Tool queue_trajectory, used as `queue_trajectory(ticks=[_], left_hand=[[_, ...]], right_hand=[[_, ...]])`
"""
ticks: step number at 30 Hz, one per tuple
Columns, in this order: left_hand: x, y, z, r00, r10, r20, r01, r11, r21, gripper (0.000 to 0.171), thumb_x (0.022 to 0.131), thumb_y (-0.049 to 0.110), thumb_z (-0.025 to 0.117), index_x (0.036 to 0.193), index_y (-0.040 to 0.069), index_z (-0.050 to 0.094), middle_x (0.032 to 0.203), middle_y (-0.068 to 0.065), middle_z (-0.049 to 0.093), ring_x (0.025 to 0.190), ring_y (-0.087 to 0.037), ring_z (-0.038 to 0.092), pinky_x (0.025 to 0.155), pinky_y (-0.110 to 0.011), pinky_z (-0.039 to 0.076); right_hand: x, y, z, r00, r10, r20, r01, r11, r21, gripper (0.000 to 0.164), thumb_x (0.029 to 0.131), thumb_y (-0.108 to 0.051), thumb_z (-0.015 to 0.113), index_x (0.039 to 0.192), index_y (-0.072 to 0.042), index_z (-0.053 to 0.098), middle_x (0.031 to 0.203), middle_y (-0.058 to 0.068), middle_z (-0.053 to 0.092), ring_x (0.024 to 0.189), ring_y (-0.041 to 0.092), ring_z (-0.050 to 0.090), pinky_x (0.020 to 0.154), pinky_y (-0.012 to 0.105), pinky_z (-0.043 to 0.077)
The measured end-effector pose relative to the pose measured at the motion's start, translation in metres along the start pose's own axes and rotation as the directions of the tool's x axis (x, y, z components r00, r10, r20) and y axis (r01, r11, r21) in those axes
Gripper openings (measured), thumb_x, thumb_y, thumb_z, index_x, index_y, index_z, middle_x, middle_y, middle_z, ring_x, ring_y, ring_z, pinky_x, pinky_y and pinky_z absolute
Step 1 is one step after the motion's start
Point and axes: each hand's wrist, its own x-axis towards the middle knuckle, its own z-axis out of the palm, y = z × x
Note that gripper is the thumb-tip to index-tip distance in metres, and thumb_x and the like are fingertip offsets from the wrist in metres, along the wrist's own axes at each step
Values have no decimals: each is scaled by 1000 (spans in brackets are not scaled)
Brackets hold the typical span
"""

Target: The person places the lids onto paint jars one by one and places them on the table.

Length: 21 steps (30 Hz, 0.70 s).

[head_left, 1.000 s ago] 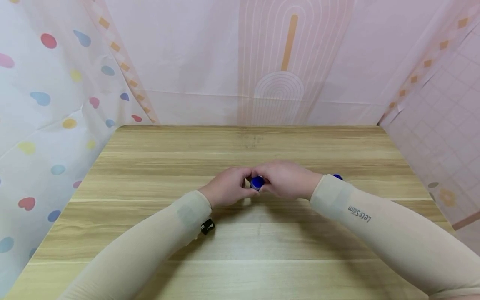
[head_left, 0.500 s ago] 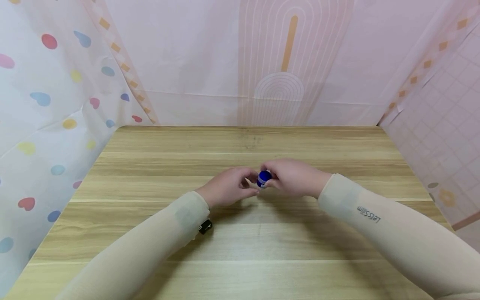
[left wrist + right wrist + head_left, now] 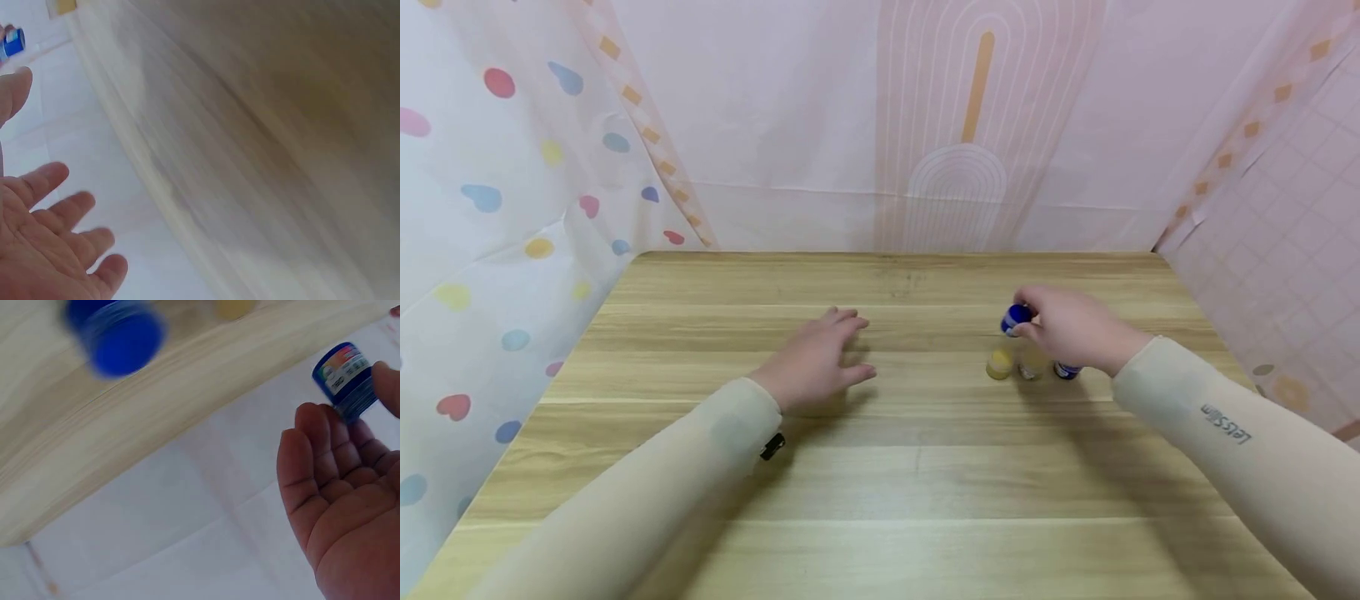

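My right hand (image 3: 1071,329) pinches a small blue jar (image 3: 1016,320) between thumb and fingers, tilted and raised above the table. In the right wrist view a printed label wraps the side of this held jar (image 3: 342,372). Below and in front of that hand stand a small yellow jar (image 3: 1000,364), a pale yellowish jar (image 3: 1032,367) and another blue jar (image 3: 1066,371), the last partly covered by my wrist. Left of them my left hand (image 3: 811,362) hovers over the table with fingers spread, holding nothing. The left wrist view shows its palm and fingertips.
The wood-grain table (image 3: 895,475) spreads under both arms. A pale printed curtain (image 3: 790,125) hangs along its back edge, and more printed sheets close off the sides. A small black object (image 3: 772,446) sits at my left wrist.
Both hands were together around the blue jar. The left hand let go, spread its fingers and drew left; the right carried the jar right and away, uncovering jars on the table.
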Motion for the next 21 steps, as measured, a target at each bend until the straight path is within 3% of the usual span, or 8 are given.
queue_trajectory(ticks=[7,11,15,21], left_hand=[[-8,-24,-7,996,-85,2,85,996,36,92,97,59,67,166,11,29,175,-19,18,162,-48,8,129,-65,10],[-11,-36,-10,992,-123,6,123,992,42,95,98,60,65,167,9,25,175,-22,14,161,-50,4,129,-65,7],[-13,-44,-12,988,-153,14,152,987,55,98,98,63,63,168,9,21,175,-23,10,161,-52,2,129,-66,5],[-15,-51,-14,983,-180,29,178,982,59,100,98,65,61,169,9,17,175,-25,5,160,-53,-1,128,-67,3]], right_hand=[[-17,45,-12,995,101,27,-99,993,-64,25,101,-13,67,118,4,60,107,17,69,94,28,67,82,50,54],[-27,67,-11,990,135,45,-131,987,-92,27,99,-7,65,120,9,59,110,22,69,101,37,67,87,55,54],[-36,82,-6,988,146,58,-137,981,-135,29,97,-6,66,121,11,59,111,25,71,107,44,69,92,60,54],[-41,93,7,988,131,83,-115,978,-173,30,91,-6,71,115,11,63,101,21,73,98,42,72,89,59,56]])
